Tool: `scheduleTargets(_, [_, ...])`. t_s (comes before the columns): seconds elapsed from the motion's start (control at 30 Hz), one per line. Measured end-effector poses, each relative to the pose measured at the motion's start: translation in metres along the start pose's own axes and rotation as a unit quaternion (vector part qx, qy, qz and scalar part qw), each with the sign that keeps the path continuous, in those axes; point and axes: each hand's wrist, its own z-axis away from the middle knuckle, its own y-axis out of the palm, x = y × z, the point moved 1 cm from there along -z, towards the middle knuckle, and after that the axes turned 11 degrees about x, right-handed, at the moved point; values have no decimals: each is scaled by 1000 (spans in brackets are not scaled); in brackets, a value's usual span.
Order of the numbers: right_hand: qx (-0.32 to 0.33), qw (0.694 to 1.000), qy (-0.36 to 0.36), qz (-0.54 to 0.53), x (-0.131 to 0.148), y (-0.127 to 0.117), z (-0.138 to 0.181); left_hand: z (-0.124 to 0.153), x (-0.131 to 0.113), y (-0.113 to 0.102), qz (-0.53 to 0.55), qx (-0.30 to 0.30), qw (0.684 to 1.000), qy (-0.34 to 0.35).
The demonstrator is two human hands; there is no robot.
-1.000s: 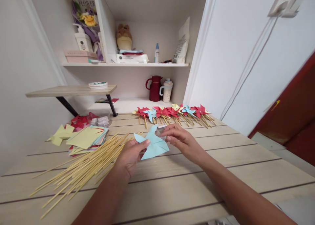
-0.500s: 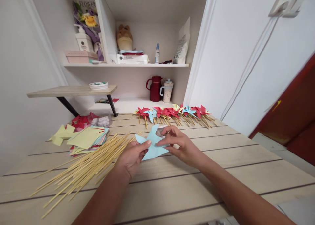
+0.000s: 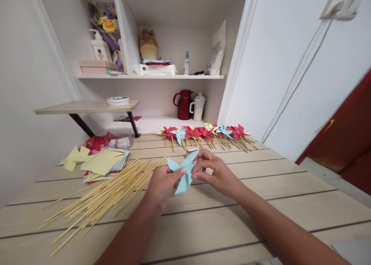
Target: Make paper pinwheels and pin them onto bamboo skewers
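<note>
A light blue paper pinwheel (image 3: 185, 173) is held up over the table, its pointed blades spread out. My left hand (image 3: 165, 182) pinches it from the left, the thumb lying on the front near the centre. On the other side, my right hand (image 3: 213, 171) has its fingers bent and closed at the pinwheel's right edge; the thumb and fingertips touch the paper there. Behind the right fingers a small pale object (image 3: 192, 152) is mostly hidden. Bamboo sticks (image 3: 116, 191) lie in a loose heap left of my hands.
Finished pinwheels on sticks (image 3: 203, 133) lie in a row at the back. Left of the sticks are stacked paper squares (image 3: 101, 162), a yellow folded pinwheel (image 3: 74, 158), red ones (image 3: 97, 142) and a clear container (image 3: 121, 141). A red jug (image 3: 184, 106) and a cup (image 3: 198, 107) stand behind.
The blue pinwheel has turned in my hands and shifted slightly right. My left hand has moved right with it, and my right fingers have drawn from its centre toward its right edge.
</note>
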Motion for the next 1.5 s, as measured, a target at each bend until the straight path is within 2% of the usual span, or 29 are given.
scheduleTargets(0.47, [-1,999,44,-15,5,1,-3,0,-1,4,-33,-19,999,22])
scheduleTargets(0.8, [-7,1000,29,-5,-1,1,-3,-1,0,6,-40,-31,998,31])
scheduleTargets(1.5, [-12,998,57,-14,-1,0,-4,1,-1,10,-43,-24,999,17])
